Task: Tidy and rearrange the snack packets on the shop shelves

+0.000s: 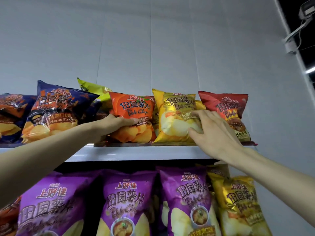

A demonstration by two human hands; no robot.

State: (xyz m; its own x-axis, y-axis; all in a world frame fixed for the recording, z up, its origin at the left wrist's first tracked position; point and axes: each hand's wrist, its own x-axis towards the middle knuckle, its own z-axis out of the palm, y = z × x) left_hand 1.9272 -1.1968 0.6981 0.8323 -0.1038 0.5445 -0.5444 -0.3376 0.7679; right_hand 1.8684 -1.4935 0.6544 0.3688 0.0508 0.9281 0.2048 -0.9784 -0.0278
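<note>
On the top shelf (136,153) stand chip packets side by side. My left hand (115,124) grips the left edge of the orange tomato packet (134,108), thumb across its front. My right hand (211,132) rests with spread fingers on the right side of the yellow honey butter packet (173,113), touching it without closing round it. A dark red packet (228,109) stands at the right end, partly behind my right hand. A navy barbecue packet (56,109) leans to the left of the orange one, and a lime-yellow packet (92,89) pokes up behind them.
Another navy packet (10,113) sits at the far left of the top shelf. The shelf below holds purple packets (126,201) and a gold packet (238,205) at its right end. A grey wall rises behind; a white bracket (289,43) with cables hangs at upper right.
</note>
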